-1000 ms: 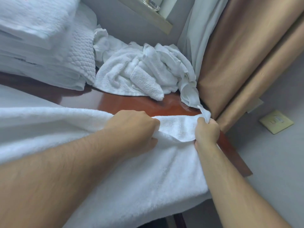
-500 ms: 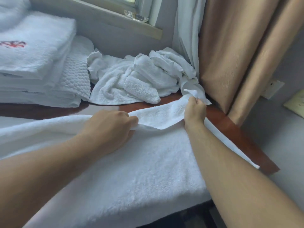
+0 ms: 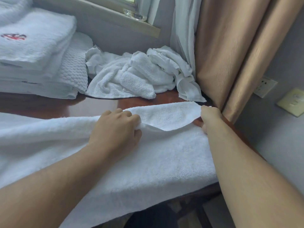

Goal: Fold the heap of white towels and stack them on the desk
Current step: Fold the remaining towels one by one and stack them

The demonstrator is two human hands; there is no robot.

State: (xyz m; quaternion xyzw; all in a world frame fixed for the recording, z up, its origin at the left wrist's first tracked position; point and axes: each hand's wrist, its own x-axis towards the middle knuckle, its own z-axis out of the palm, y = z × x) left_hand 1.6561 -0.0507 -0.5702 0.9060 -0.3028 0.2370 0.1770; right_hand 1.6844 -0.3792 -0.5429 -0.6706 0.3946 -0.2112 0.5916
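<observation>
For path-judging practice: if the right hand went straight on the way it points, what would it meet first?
The right hand would probably meet the crumpled towel heap first; depth is unclear.

Left hand [image 3: 115,129], right hand [image 3: 210,117] gripping; forearms outstretched.

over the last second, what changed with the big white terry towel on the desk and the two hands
The right hand, gripping the corner of the big white terry towel, carried it away from the person toward the tan curtain, drawing the turned-over flap wider and flatter. The left hand kept its grip on the fold. The crumpled heap of white towels and the folded stack stayed put.
</observation>
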